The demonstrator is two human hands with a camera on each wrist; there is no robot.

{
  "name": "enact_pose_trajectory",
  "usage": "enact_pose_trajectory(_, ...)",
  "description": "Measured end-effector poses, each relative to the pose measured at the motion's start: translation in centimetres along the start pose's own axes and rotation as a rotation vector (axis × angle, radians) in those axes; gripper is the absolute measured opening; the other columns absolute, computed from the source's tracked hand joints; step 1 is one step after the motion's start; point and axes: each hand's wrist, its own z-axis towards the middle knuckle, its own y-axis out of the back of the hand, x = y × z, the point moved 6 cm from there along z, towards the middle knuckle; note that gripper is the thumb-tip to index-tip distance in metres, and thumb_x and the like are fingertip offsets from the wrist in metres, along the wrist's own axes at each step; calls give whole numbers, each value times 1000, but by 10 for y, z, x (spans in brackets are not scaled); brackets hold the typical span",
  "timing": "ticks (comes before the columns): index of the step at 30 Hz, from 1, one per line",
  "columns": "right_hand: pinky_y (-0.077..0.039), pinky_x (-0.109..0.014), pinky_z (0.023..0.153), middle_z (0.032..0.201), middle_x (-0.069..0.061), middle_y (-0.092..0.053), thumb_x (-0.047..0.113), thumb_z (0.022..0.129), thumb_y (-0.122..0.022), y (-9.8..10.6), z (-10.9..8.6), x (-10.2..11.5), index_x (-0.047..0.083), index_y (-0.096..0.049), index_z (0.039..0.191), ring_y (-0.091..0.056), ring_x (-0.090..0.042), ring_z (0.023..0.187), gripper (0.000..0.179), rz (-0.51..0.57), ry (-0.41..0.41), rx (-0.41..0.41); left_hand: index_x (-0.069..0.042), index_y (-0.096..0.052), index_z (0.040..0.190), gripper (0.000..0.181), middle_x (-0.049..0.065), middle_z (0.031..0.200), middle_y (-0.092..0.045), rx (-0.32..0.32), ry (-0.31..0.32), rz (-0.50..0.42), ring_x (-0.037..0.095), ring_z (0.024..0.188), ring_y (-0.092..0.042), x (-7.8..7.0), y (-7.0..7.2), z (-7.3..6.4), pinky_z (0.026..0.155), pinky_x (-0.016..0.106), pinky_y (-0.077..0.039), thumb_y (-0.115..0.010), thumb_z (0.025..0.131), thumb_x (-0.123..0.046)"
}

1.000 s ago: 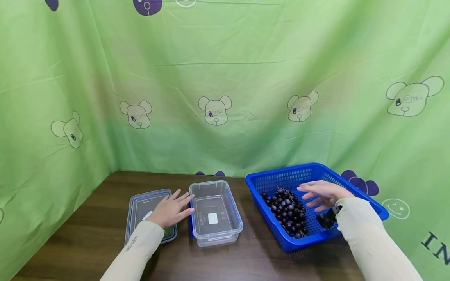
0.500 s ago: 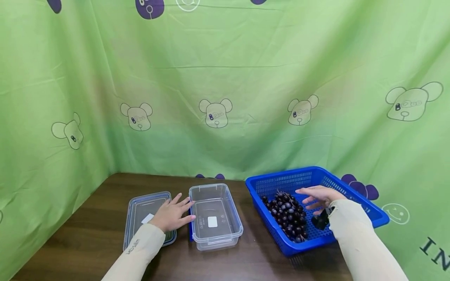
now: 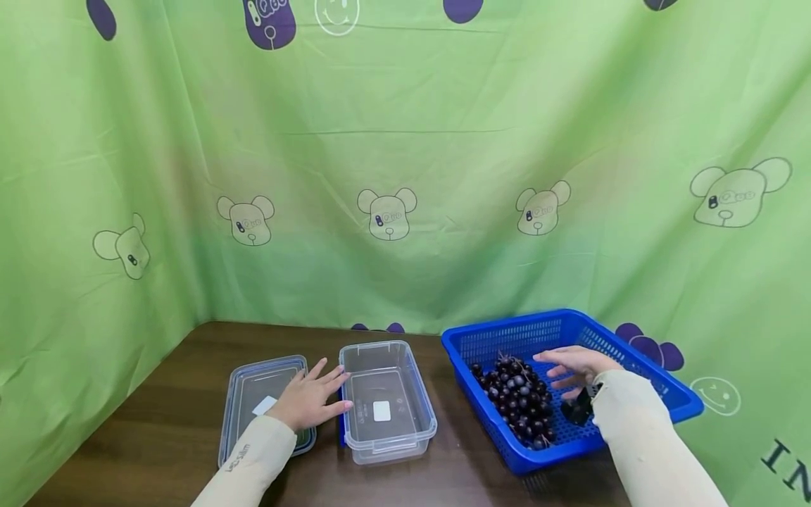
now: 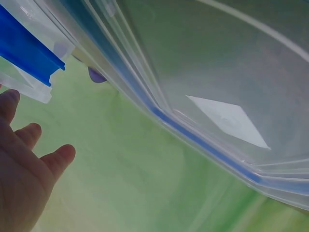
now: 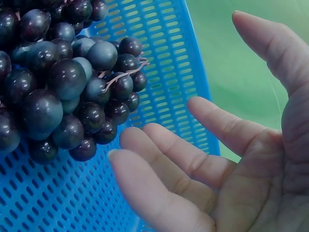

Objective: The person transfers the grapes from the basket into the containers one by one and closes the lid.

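Observation:
My left hand (image 3: 309, 403) spreads its fingers at the left rim of a clear plastic food container (image 3: 395, 444), which stands uncovered. Beneath that hand and partly hidden by it lies a clear lid (image 3: 262, 380) with a blue seal. On the right, my right hand (image 3: 578, 367) hovers inside a blue plastic basket (image 3: 507, 320), palm toward a bunch of dark grapes (image 3: 521, 401). In the right wrist view its relaxed fingers (image 5: 178, 159) reach close to the grapes (image 5: 65, 79) and hold nothing. The left wrist view shows the left fingertips near a blue clip (image 4: 26, 46).
All of this stands on a dark wooden table (image 3: 158, 408). A green curtain (image 3: 386, 282) with printed bear heads hangs behind and along both sides. The basket's back right corner comes close to the curtain. A white label (image 3: 382, 410) shows on the container.
The head view has tilted up, so everything sits lower in it. My right hand has shifted slightly left toward the grapes. The left hand stays at the container's rim.

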Motion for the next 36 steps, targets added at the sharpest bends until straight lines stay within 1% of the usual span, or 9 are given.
enact_pose_trajectory(6,-49,-55,87,122,-35,-50,37,93,-60,2,4,0,-16,-28,139,-55,-47,111,78,-31,15,17,-13,-48,142,62,7,147,-44,16,32,-32,39,140,-26,0,1,1,104,65,-25,-49,94,-52)
enact_pose_trajectory(13,-42,-58,96,140,-40,-29,33,93,-59,0,9,3,-20,-30,138,-47,-48,118,74,-101,47,45,-13,-47,143,62,6,148,-42,45,69,-53,43,136,-32,1,1,0,105,64,-24,-51,94,-51)
enact_pose_trajectory(16,-43,-59,93,141,-42,-25,32,94,-57,-1,10,1,-20,-31,137,-43,-52,121,73,-148,34,45,-12,-48,142,61,7,148,-42,47,64,-55,44,134,-34,-1,3,0,105,65,-25,-52,94,-50)
enact_pose_trajectory(20,-40,-66,89,136,-45,-30,36,93,-57,-1,12,-7,-21,-26,137,-52,-52,111,79,-208,-13,55,-10,-47,143,60,8,148,-41,58,50,-72,46,133,-35,-4,3,-2,104,65,-26,-52,95,-47)
enact_pose_trajectory(23,-40,-65,90,132,-46,-35,38,92,-58,0,12,-14,-21,-24,138,-57,-49,106,82,-217,-31,69,-11,-47,143,60,9,149,-41,66,47,-80,47,131,-36,-5,2,-4,103,65,-27,-52,95,-47)
enact_pose_trajectory(27,-45,-57,91,132,-46,-35,37,93,-57,2,13,-18,-19,-24,139,-57,-47,108,80,-197,-22,98,-11,-47,143,60,8,148,-41,61,43,-79,47,131,-37,-5,2,-4,103,65,-27,-51,95,-48)
enact_pose_trajectory(30,-42,-59,93,129,-47,-38,38,95,-54,2,14,-17,-22,-17,140,-55,-47,111,84,-201,-15,122,-11,-47,143,60,8,149,-41,55,37,-72,47,131,-37,-5,2,-3,103,65,-27,-50,96,-48)
enact_pose_trajectory(33,-39,-61,95,131,-47,-35,41,94,-53,-1,16,-17,-24,-9,139,-51,-49,115,90,-209,-30,126,-10,-47,142,60,9,148,-42,50,26,-59,48,130,-37,-4,3,-2,102,66,-28,-51,95,-47)
enact_pose_trajectory(36,-36,-63,97,138,-47,-22,41,96,-51,-5,20,-18,-22,-13,140,-44,-53,120,85,-231,-22,148,-10,-48,142,59,9,148,-42,52,23,-47,48,130,-38,-4,1,-1,102,66,-28,-51,95,-47)
